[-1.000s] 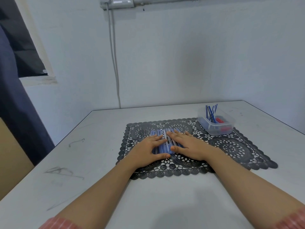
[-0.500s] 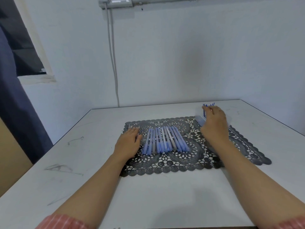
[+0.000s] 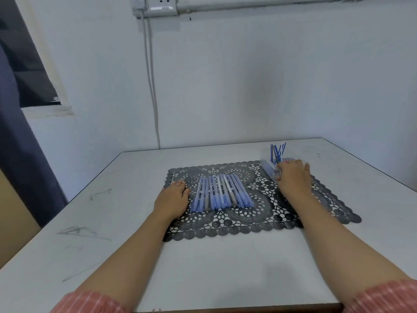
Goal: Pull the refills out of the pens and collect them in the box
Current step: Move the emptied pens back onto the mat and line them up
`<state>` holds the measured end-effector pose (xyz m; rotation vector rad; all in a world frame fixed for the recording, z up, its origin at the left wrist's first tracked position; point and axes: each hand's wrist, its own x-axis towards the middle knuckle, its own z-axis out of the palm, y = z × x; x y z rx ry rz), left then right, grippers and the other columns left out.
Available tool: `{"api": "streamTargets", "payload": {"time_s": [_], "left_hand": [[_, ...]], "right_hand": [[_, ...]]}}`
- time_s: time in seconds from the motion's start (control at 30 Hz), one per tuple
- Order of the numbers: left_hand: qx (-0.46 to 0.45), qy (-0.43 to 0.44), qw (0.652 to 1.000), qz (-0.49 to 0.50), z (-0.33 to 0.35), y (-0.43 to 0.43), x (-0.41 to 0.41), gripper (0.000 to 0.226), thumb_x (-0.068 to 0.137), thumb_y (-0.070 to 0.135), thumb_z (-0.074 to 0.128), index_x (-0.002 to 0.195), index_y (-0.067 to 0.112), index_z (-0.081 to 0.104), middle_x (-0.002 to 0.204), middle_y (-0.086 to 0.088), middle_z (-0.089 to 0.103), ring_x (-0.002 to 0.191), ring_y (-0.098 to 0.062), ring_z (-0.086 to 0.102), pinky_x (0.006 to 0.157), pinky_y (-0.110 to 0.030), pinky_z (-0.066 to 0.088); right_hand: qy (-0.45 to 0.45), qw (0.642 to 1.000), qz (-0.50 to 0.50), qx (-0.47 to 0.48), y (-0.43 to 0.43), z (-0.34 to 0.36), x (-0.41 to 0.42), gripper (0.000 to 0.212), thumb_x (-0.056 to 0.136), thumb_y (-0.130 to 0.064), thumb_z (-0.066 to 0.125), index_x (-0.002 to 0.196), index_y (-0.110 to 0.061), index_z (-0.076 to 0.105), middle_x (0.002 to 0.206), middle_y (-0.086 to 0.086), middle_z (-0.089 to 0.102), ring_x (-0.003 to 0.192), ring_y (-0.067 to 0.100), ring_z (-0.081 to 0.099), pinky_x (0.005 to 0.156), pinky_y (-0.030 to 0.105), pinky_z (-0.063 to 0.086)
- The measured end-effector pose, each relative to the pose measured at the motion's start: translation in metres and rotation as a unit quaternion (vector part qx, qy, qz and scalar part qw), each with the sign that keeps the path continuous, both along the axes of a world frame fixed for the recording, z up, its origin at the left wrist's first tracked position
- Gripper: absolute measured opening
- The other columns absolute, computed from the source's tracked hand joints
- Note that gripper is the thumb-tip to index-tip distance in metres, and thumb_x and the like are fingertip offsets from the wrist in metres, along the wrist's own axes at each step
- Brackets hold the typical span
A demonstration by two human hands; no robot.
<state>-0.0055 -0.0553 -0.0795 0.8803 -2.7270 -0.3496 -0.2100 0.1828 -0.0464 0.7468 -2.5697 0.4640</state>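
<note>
Several blue and grey pens (image 3: 220,192) lie side by side in a row on a dark lace mat (image 3: 259,213). My left hand (image 3: 172,198) rests flat on the mat just left of the row, fingers relaxed. At the mat's far right corner stands a clear plastic box (image 3: 268,167) with several blue refills (image 3: 278,152) sticking up out of it. My right hand (image 3: 293,176) lies over the box and grips its near side, hiding most of it.
The mat lies on a white table (image 3: 225,267) set against a pale wall. A cable (image 3: 152,86) runs down the wall from a socket. The table's right edge runs close behind the box, and a dark curtain hangs at the left.
Both hands left the pens. The left slid off to the row's left side; the right reached across to the box and took hold of it.
</note>
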Motion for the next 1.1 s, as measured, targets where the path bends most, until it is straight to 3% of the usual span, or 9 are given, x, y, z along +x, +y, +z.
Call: {"api": "streamTargets", "payload": {"time_s": [0.17, 0.4, 0.8, 0.87, 0.9, 0.97, 1.1], "left_hand": [[-0.018, -0.006, 1.0, 0.001, 0.0, 0.0, 0.001, 0.05, 0.101, 0.033, 0.025, 0.146, 0.013, 0.024, 0.154, 0.0, 0.02, 0.142, -0.014, 0.014, 0.116, -0.035, 0.013], [-0.018, -0.002, 1.0, 0.002, -0.001, 0.0, 0.0, 0.05, 0.1, 0.033, 0.027, 0.146, 0.013, 0.025, 0.153, 0.0, 0.021, 0.142, -0.015, 0.015, 0.115, -0.035, 0.014], [0.016, 0.035, 0.999, 0.003, 0.0, -0.002, 0.0, 0.045, 0.101, 0.028, 0.028, 0.143, 0.014, 0.033, 0.151, 0.0, 0.028, 0.139, -0.016, 0.023, 0.114, -0.032, 0.018], [0.052, 0.096, 0.994, 0.02, 0.005, 0.002, 0.003, 0.038, 0.1, 0.026, 0.033, 0.128, 0.012, 0.054, 0.134, -0.004, 0.052, 0.12, -0.019, 0.046, 0.1, -0.029, 0.034], [0.083, 0.13, 0.987, 0.038, 0.009, 0.005, 0.006, 0.034, 0.099, 0.025, 0.036, 0.114, 0.012, 0.063, 0.113, -0.006, 0.063, 0.101, -0.018, 0.053, 0.085, -0.027, 0.039], [0.109, 0.168, 0.977, 0.069, 0.021, 0.005, 0.014, 0.034, 0.097, 0.027, 0.04, 0.093, 0.012, 0.07, 0.08, 0.0, 0.061, 0.079, -0.015, 0.053, 0.069, -0.025, 0.039], [0.155, 0.196, 0.966, 0.061, 0.058, -0.003, 0.046, 0.025, 0.094, 0.027, 0.05, 0.092, 0.013, 0.07, 0.081, -0.001, 0.069, 0.077, -0.017, 0.065, 0.078, -0.032, 0.05]], "right_hand": [[0.018, 0.999, 0.03, 0.003, -0.009, 0.0, 0.013, 0.025, 0.084, -0.013, 0.059, 0.109, -0.015, 0.063, 0.117, 0.006, 0.059, 0.12, 0.025, 0.041, 0.109, 0.043, 0.016], [0.035, 0.995, 0.087, 0.018, -0.021, 0.001, 0.029, 0.035, 0.086, -0.014, 0.06, 0.121, -0.012, 0.057, 0.117, 0.008, 0.059, 0.118, 0.025, 0.044, 0.101, 0.034, 0.029], [0.041, 0.994, 0.1, 0.022, -0.021, 0.001, 0.031, 0.033, 0.085, -0.013, 0.06, 0.118, -0.011, 0.058, 0.114, 0.008, 0.06, 0.113, 0.024, 0.046, 0.097, 0.033, 0.033], [0.016, 0.994, 0.108, 0.005, -0.02, 0.004, 0.029, 0.034, 0.084, -0.014, 0.062, 0.118, -0.011, 0.059, 0.114, 0.009, 0.06, 0.113, 0.024, 0.046, 0.097, 0.033, 0.034], [-0.014, 0.993, 0.118, -0.014, -0.018, 0.008, 0.031, 0.036, 0.083, -0.015, 0.063, 0.119, -0.011, 0.06, 0.114, 0.009, 0.06, 0.111, 0.023, 0.047, 0.096, 0.032, 0.035], [-0.077, 0.986, 0.135, -0.062, -0.012, 0.025, 0.037, 0.036, 0.083, -0.015, 0.064, 0.119, -0.012, 0.062, 0.114, 0.008, 0.06, 0.1, 0.018, 0.05, 0.09, 0.026, 0.038], [-0.172, 0.961, 0.139, -0.167, 0.027, 0.072, 0.052, 0.025, 0.084, -0.015, 0.065, 0.108, -0.014, 0.068, 0.107, 0.005, 0.068, 0.09, 0.014, 0.06, 0.086, 0.022, 0.041]]}}
